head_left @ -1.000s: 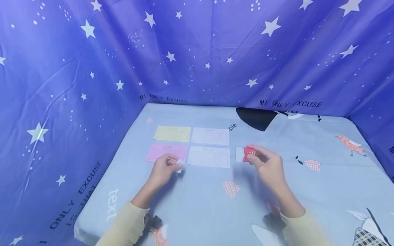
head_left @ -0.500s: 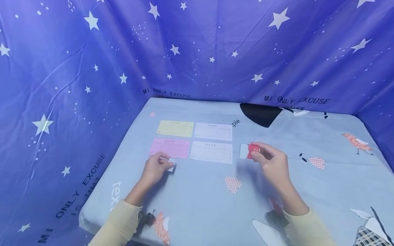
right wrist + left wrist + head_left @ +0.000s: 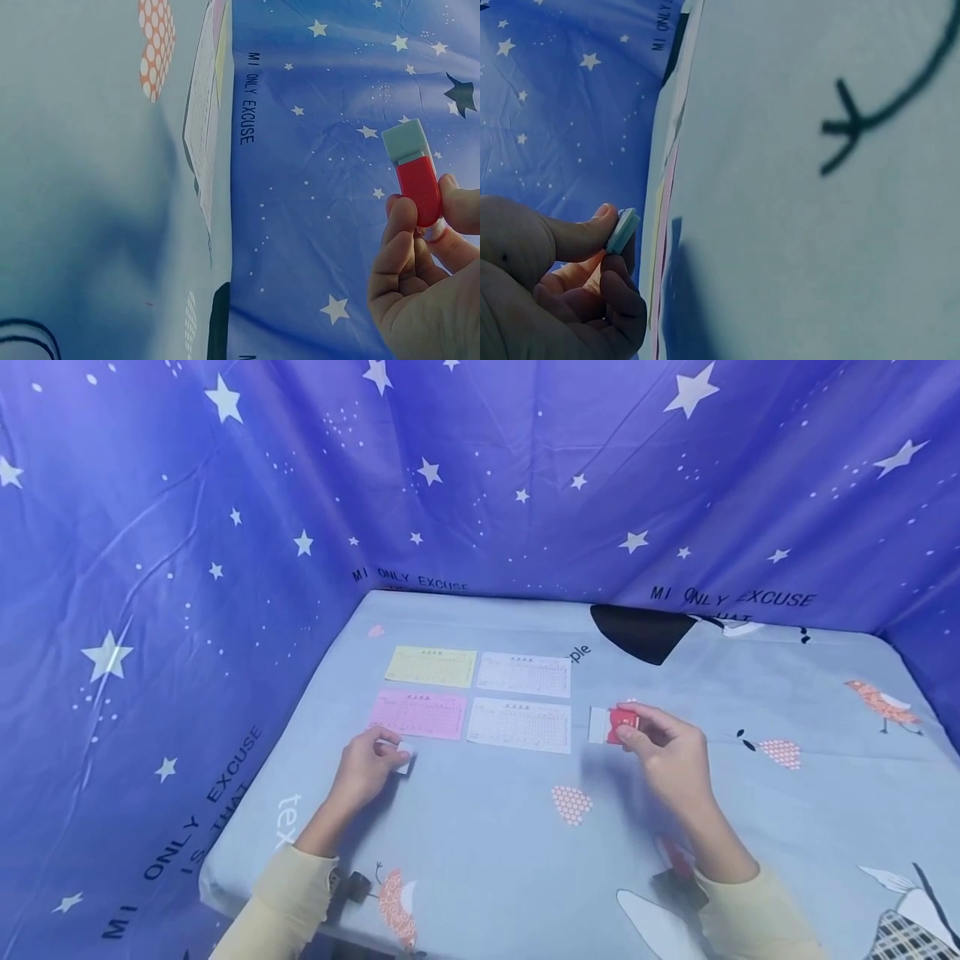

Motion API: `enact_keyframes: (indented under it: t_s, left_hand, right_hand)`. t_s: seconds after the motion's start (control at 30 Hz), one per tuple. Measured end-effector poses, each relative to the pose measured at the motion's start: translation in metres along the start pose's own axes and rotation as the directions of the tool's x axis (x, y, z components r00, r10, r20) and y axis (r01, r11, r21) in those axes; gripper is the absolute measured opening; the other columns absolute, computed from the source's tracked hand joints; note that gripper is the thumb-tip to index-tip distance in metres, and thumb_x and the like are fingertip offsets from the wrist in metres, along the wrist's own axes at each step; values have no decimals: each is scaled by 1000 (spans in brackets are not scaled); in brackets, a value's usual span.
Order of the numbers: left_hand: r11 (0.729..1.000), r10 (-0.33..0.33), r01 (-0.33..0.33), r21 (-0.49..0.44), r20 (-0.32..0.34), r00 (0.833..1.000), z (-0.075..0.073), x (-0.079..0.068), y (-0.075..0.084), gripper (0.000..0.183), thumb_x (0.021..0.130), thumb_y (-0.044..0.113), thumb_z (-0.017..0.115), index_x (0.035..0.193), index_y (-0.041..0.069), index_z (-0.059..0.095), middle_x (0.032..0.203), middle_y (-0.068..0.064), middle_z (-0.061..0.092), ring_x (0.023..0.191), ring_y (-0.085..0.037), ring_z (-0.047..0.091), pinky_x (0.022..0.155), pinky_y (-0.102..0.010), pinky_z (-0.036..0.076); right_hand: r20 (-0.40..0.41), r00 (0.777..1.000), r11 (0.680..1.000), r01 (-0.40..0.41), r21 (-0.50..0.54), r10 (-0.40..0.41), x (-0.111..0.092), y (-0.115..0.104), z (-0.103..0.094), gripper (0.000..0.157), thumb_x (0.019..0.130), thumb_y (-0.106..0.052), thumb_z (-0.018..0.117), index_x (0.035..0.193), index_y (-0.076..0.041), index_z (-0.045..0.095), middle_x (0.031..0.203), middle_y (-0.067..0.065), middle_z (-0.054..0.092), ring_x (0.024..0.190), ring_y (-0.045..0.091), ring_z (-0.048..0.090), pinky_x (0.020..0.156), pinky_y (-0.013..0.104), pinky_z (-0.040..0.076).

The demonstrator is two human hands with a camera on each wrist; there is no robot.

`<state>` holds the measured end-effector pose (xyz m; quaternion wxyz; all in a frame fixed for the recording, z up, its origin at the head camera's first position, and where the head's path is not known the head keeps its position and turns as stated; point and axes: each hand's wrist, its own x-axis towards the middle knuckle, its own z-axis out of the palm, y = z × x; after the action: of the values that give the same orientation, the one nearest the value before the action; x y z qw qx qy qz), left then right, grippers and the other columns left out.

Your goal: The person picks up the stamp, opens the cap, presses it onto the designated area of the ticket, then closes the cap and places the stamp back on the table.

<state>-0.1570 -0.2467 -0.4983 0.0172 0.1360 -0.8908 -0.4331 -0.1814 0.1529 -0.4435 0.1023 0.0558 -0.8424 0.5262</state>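
"Status? Which step?"

"Positioning, I'd say. Left hand (image 3: pixel 365 767) pinches a small pale piece (image 3: pixel 622 231), held up by the near edge of the pink slip (image 3: pixel 420 714). Right hand (image 3: pixel 675 756) grips a red-and-white piece (image 3: pixel 412 169) by its red end, in the air to the right of the near white slip (image 3: pixel 519 725)."

"Slips laid out?"

"Two by two, flat on the counter (image 3: pixel 487 843), nothing stacked. Yellow slip (image 3: pixel 431 667) and far white slip (image 3: pixel 523 675) make the back row."

"Next move?"

"My read: either join the two pieces or take the red-and-white one to a slip. Both call for its pale end free of fingers, aimed well. Paper looks light, a brush could shift it."

"Blind spots?"

"Fingers cover much of the pale piece; can't tell if it's a cap. Pink slip's near-left corner is behind the left hand. Print too small to read; slips nearly edge-on from both wrists. Sleeves (image 3: pixel 288 893) cut off at the bottom."
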Motion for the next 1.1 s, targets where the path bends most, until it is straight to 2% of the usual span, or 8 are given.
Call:
enact_keyframes:
  t_s: [0.47,0.77,0.97,1.1]
  left_hand:
    - [998,-24,25,63,-13,1000,-12,2,-10,20,88,10,76,104,3,66,83,-11,69,69,-22,62,60,-32,47]
    - [994,-41,44,101,-25,999,-19,3,-16,19,90,11,74,105,3,66,86,-13,69,72,-24,62,61,-34,47]
    - [990,-40,44,132,-36,999,-23,6,-21,19,91,12,73,106,2,66,91,-16,71,76,-27,64,64,-36,49]
    - [988,-41,46,144,-38,998,-24,8,-25,19,91,12,74,106,2,66,93,-17,71,77,-27,65,64,-37,50]
  right_hand:
    - [7,1000,999,-28,-23,28,0,2,-1,32,98,-18,67,129,-9,69,95,12,72,77,7,66,78,12,48]
    - [14,1000,1000,-24,-12,24,2,7,1,32,98,-16,68,129,-9,69,92,11,72,77,8,65,72,15,49]
    - [17,999,1000,-29,-9,29,2,7,1,31,98,-16,68,128,-8,69,86,11,69,76,10,64,75,16,47]
    - [18,1000,1000,-20,-13,20,3,8,3,30,98,-15,68,127,-7,70,85,10,69,76,12,64,70,18,48]
